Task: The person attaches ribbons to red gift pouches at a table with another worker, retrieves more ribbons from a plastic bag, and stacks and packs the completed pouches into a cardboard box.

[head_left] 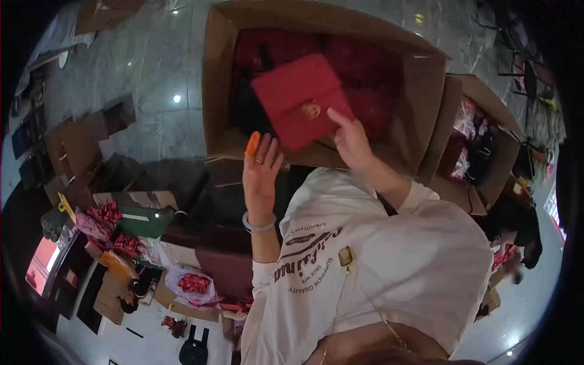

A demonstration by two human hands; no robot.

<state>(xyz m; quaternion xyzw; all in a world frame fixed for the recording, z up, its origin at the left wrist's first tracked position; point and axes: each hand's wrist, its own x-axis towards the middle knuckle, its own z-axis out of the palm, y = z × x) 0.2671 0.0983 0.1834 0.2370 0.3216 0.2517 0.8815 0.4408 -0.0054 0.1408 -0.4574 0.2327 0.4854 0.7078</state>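
Observation:
In my right hand (353,141) is a flat red envelope-like folder (301,91) with a gold emblem, the thumb lying on its face near the lower right corner. It is tilted over a large open cardboard box (433,103). Inside that box lie several dark red items (371,79), their kind unclear in the shade. My left hand (261,170) is raised palm up beside the folder's lower left corner, fingers stretched out and holding nothing. An orange finger cover (252,145) sits on one of its fingers, and a pale bangle (259,226) rings the wrist.
A second open carton (486,97) with plastic-wrapped and black items adjoins the large box on the right. At lower left, clear bags of red pieces (193,285) lie around a brown surface (225,263). Other people (143,286) are at lower left.

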